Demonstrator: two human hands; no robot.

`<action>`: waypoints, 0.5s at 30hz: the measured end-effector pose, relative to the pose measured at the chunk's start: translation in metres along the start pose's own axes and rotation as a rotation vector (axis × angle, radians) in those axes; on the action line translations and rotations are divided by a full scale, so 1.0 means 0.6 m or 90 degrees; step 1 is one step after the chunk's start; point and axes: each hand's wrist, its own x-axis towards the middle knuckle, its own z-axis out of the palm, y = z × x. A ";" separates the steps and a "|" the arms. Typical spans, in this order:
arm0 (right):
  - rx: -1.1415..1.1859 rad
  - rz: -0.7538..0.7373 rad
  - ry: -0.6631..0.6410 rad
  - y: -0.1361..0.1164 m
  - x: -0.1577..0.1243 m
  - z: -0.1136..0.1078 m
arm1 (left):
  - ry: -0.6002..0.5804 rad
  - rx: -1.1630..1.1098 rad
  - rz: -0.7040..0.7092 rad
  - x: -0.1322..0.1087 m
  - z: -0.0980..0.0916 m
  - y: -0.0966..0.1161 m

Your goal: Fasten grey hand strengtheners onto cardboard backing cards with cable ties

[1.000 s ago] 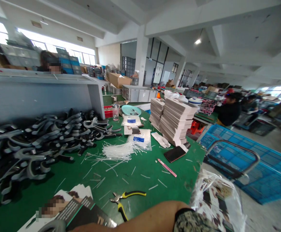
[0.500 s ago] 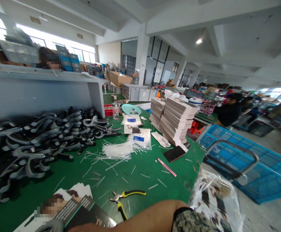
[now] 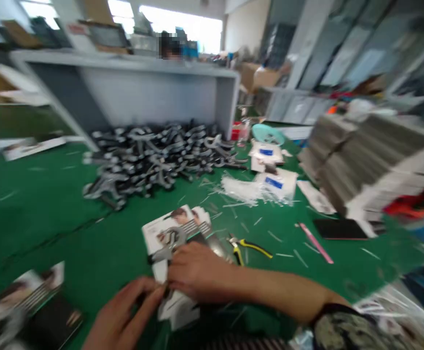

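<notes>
The whole head view is smeared by motion. At lower centre, the right hand [image 3: 199, 272] lies over a printed card [image 3: 168, 228], its fingers closed in a narrow grip on the card's lower part. A grey plastic grip [image 3: 171, 238] sits on the card just above those fingers. The left hand [image 3: 124, 311] is just below and to the left, its fingers [image 3: 148, 291] curled narrowly against a white paper piece [image 3: 177, 308] under the card; the blur hides whether they pinch it or only touch it.

Just right of the right hand, yellow-and-black pliers [image 3: 248, 248] lie on the green table mat [image 3: 44, 223]. Farther right are a pink utility knife [image 3: 315, 243], a black phone [image 3: 339, 228] and tall stacks of cards [image 3: 364, 155]. Above centre are white cable ties [image 3: 241, 189] and clear bags with blue labels [image 3: 273, 182]. A heap of black-and-grey plastic grips [image 3: 149, 160] fills the upper left of centre, below a grey shelf [image 3: 142, 63], and more cards [image 3: 22, 301] lie at lower left.
</notes>
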 end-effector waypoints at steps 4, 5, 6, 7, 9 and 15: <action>0.136 0.045 0.003 0.015 0.002 0.020 | -0.020 -0.051 -0.052 -0.015 -0.025 0.011; 0.173 0.044 0.007 0.018 0.006 0.025 | -0.021 -0.056 -0.037 -0.013 -0.023 0.007; 0.206 0.044 0.013 0.020 0.010 0.029 | -0.007 -0.050 -0.022 -0.012 -0.017 0.003; 0.233 0.042 0.021 0.020 0.014 0.031 | 0.023 -0.032 -0.011 -0.013 -0.008 -0.003; 0.276 0.043 0.048 0.018 0.021 0.035 | 0.123 0.027 0.000 -0.018 0.015 -0.018; 0.373 -0.022 0.089 0.022 0.039 0.061 | 0.223 0.073 -0.023 -0.028 0.058 -0.066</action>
